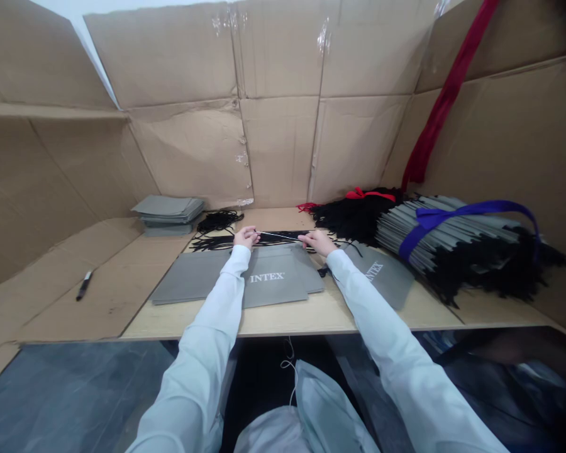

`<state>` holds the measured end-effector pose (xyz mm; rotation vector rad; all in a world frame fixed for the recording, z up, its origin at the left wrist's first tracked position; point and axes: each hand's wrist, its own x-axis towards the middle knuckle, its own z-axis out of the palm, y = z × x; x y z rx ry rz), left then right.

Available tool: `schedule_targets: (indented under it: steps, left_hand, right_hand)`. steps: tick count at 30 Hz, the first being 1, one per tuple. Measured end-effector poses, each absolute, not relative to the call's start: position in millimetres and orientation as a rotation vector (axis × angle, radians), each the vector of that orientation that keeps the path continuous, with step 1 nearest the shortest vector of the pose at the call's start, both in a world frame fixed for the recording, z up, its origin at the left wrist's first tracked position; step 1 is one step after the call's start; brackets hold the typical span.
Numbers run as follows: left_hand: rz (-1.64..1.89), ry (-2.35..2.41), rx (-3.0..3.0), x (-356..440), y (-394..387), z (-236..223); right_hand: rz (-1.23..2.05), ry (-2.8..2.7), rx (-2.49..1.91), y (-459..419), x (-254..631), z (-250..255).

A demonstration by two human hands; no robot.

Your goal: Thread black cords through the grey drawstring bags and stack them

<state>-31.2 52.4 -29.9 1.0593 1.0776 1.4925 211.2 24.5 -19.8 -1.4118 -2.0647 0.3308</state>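
A thin, light-coloured rod (pixel 278 236) spans the space between my hands, just above the far edge of a grey INTEX bag (pixel 276 286). The fingers of my left hand (pixel 246 237) are closed at its left end. My right hand (pixel 317 241) pinches the other end, and a dark cord (pixel 351 244) shows just beyond that hand. Behind the rod lie several loose black cords (pixel 212 243). More flat grey bags (pixel 183 277) overlap under and beside the INTEX one. Another printed bag (pixel 380 274) lies by my right forearm.
A grey bag stack (pixel 167 214) and a black cord heap (pixel 221 219) sit at the back left. At right are a bundle of bags (pixel 415 226) tied with purple ribbon (pixel 471 211) and a black cord bundle (pixel 349 211). A marker (pixel 83 285) lies left. Cardboard walls (pixel 278 145) enclose the table.
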Motion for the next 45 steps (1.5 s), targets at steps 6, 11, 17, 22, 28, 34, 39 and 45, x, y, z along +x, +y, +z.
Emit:
schedule_targets:
  steps: [6,11,17,22,28,34,39,45]
  left_hand:
    - [1.505,1.126,1.08,-32,55,-30]
    - [1.578,1.059,1.07,-30,51,-27]
    - [1.602,0.975,1.023,-31,49,-26]
    - [1.591,1.004,1.032,-30,48,-25]
    - [1.601,1.052,1.009,-18,41,-24]
    - [1.465,1.015,1.085,7,18,-13]
    - [1.366,1.106,1.272,10,10,-9]
    - [1.456,1.102,1.28,6,12,-11]
  right_hand:
    - [0.37,-2.077,-1.387,22,211,-17]
    - [0.399,-2.07,-1.392,21,211,-16]
    - [0.39,-2.081,-1.422,23,213,-17]
    - [0.219,-2.107,-1.549,24,214,-20]
    - [-0.177,-2.138,-1.644,11,196,-16]
    - [-0.473,-2.241,-1.368,-14,162,-5]
    - [-0.593,-2.301,-1.29,-18,158,-1]
    - [-0.56,-2.278,-1.273,-12,165,-5]
